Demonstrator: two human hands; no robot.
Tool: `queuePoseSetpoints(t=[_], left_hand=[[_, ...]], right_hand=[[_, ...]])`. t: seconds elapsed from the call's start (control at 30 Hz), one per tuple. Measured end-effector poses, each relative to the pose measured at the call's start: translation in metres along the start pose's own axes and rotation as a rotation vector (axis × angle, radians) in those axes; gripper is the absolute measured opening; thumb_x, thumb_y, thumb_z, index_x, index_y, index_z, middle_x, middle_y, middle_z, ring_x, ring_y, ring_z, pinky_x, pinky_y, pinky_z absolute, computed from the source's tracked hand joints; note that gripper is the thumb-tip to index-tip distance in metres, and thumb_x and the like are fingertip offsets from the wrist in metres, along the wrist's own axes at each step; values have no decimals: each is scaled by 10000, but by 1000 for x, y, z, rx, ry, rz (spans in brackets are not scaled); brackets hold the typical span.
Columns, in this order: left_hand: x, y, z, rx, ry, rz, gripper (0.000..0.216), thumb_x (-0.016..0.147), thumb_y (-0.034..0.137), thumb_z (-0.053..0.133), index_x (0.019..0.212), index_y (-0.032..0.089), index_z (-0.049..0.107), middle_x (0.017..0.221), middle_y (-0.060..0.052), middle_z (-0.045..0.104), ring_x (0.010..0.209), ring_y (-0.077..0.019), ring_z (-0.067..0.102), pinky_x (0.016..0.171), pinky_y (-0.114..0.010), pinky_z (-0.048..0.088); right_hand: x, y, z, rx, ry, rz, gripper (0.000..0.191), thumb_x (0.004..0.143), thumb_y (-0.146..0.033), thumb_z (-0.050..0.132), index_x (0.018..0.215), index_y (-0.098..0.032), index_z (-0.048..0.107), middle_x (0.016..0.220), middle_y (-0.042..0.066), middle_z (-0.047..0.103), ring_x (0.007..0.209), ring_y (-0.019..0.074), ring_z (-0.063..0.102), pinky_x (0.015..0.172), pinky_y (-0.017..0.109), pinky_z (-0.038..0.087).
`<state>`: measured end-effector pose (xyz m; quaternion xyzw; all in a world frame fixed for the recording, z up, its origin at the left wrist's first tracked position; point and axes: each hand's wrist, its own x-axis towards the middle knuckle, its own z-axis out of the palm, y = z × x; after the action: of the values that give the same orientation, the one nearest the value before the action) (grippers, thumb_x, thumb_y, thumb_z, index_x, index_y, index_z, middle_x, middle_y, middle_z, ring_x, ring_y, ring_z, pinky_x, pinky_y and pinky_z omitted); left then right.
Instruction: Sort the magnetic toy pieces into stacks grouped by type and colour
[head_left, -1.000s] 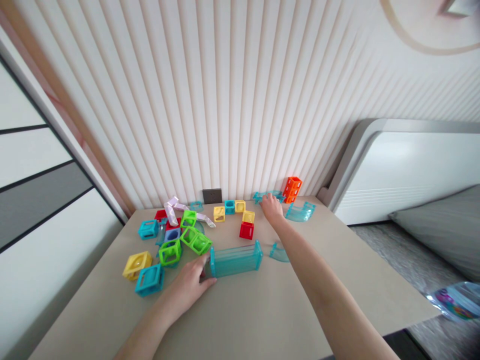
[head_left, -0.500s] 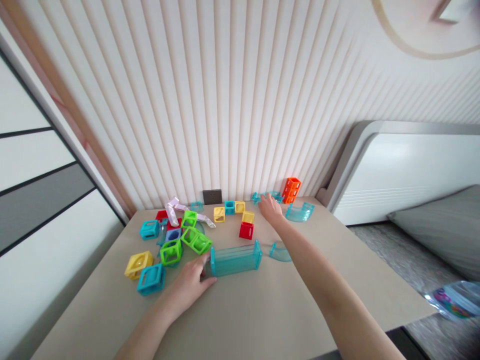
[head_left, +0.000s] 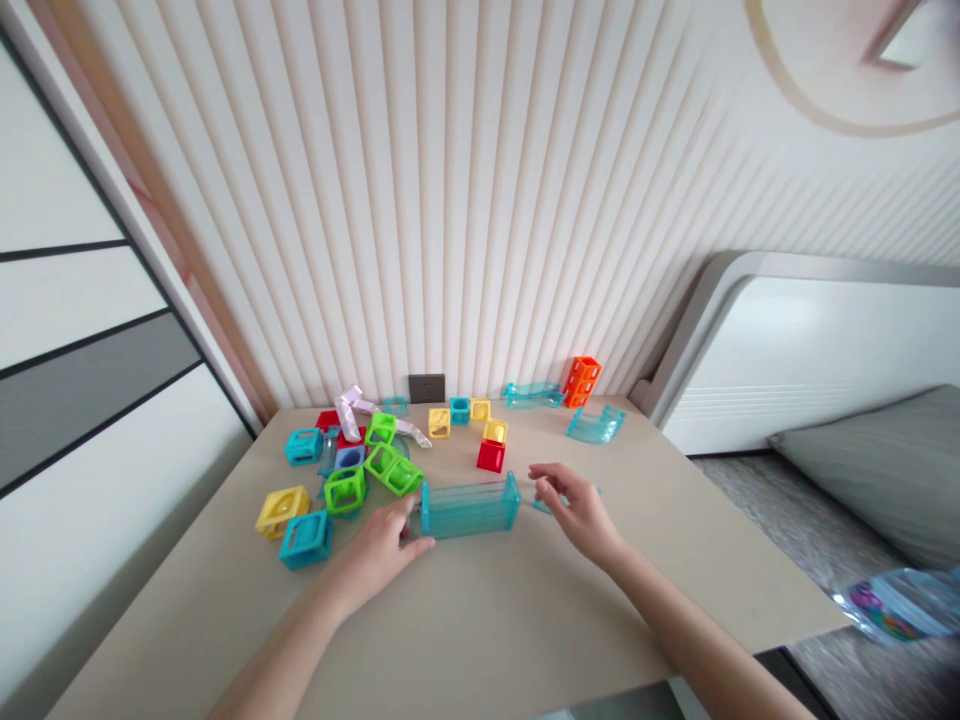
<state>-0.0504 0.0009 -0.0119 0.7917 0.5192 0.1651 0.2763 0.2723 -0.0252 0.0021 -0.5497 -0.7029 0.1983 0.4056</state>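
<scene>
Teal straight track [head_left: 470, 507] lies flat near the middle of the table [head_left: 525, 640]. The left hand [head_left: 379, 548] clasps its left end between thumb and fingers. The right hand [head_left: 581, 512], fingers loosely curled, rests over a small curved teal piece [head_left: 541, 504] just off the track's right end; I cannot tell whether it grips it. Coloured cubes [head_left: 345, 490] crowd toward the table's left edge.

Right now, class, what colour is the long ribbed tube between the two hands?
The tube is see-through teal, shown best in the head view.

No readable text — blocks, wall, bag all unmarked.
</scene>
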Motion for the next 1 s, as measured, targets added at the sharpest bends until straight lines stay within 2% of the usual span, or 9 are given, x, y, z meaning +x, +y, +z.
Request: queuePoseSetpoints(t=[0.1, 0.23, 0.47, 0.63, 0.77, 0.87, 1.0], left_hand=[[0, 2, -2, -14, -14, -4, 475, 826, 429, 614, 1204, 143, 598, 846, -58, 681, 757, -227, 627, 719, -304, 462], [0, 3, -3, -7, -19, -13, 437, 822, 426, 616, 1154, 141, 605, 791, -41, 667, 731, -222, 623, 696, -294, 447], [1, 4, -4, 7, -35, -15, 358, 816, 408, 617, 1075, 162, 618, 756, -24, 660, 703, -216, 623, 668, -281, 436], [1, 3, -4, 32, -23, -18, 378, 814, 434, 625, 1081, 167, 619, 802, -42, 675, 756, -227, 637, 710, -288, 454], [-1, 7, -5, 56, -12, 33, 384, 842, 443, 587, 1092, 154, 623, 860, -70, 686, 771, -230, 645, 721, -296, 468], [-3, 11, -6, 44, -10, 63, 406, 870, 442, 548, 1133, 141, 616, 910, -95, 693, 779, -232, 655, 735, -305, 484], [-4, 11, -5, 11, 26, 88, 538, 901, 498, 498, 1284, 123, 545, 916, -107, 699, 785, -242, 667, 764, -327, 504]], right_hand=[[-18, -1, 8, -68, -74, -83, 330, 933, -407, 582, 1205, -224, 625, 1112, 110, 694, 927, 226, 664, 842, 385, 556], [-22, -4, 18, -238, -143, -158, 431, 885, -382, 671, 1281, -234, 584, 1211, 121, 651, 1114, 286, 599, 991, 491, 473], [-19, -8, 21, -365, -169, -214, 485, 869, -381, 699, 1310, -235, 562, 1216, 120, 643, 1120, 296, 574, 989, 494, 452], [-19, -8, 21, -390, -160, -218, 481, 867, -395, 698, 1299, -230, 565, 1218, 109, 642, 1123, 285, 572, 990, 469, 456], [-19, -8, 21, -390, -145, -218, 471, 888, -384, 673, 1317, -230, 553, 1218, 114, 642, 1127, 283, 574, 982, 464, 460], [-18, -8, 21, -393, -143, -219, 458, 905, -386, 650, 1322, -223, 549, 1225, 118, 637, 1137, 279, 570, 997, 471, 450], [-18, -7, 21, -381, -152, -223, 443, 922, -396, 623, 1320, -215, 549, 1230, 121, 631, 1150, 275, 563, 1023, 482, 432]])
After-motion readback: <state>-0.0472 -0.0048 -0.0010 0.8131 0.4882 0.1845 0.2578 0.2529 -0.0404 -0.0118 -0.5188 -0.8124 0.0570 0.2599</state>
